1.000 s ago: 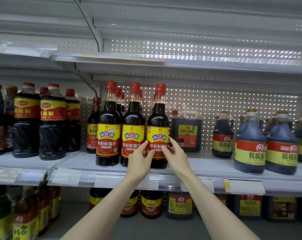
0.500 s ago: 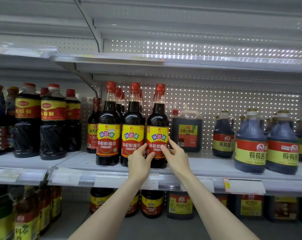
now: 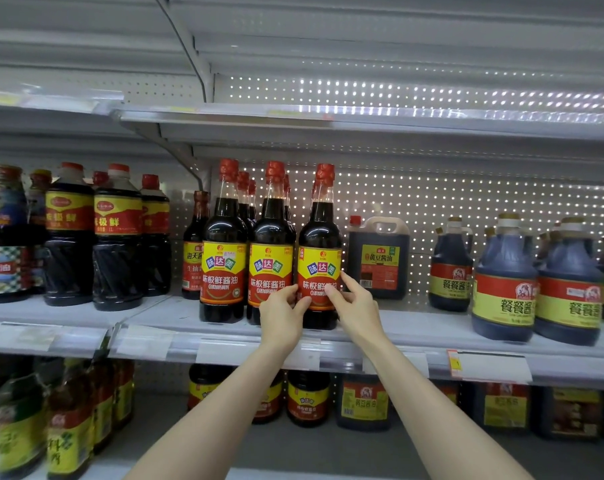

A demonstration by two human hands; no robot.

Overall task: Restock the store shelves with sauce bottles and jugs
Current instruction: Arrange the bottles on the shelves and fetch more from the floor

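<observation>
1. While both bare forearms reach up from the near edge, the left hand (image 3: pixel 281 315) and right hand (image 3: pixel 357 306) meet on the third sauce bottle (image 3: pixel 319 233). It stands upright near the front edge of the middle shelf (image 3: pixel 414 329).
2. Left hand: fingers curled, with the thumb and fingertips pinching the lower left of the yellow-and-red label.
3. Right hand: partly spread, gripping the bottle with the thumb on the label front and the index finger laid up the label's right side. The other fingers are loosely curled.
4. Two matching bottles (image 3: pixel 271 265) stand in a row just left of the held one. More red caps show behind them.
5. Square jug (image 3: pixel 378 258), with a handle, stands farther back and just right of the held bottle, apart from the right hand.
6. Rounded jugs (image 3: pixel 503 289) stand at the far right, and dark ribbed bottles (image 3: pixel 116 244) fill the left section.
7. Price-tag rail (image 3: pixel 487 367) runs along the shelf front and is crossed by both wrists. Lower-shelf bottles (image 3: pixel 307 400) appear beneath, partly blurred.
</observation>
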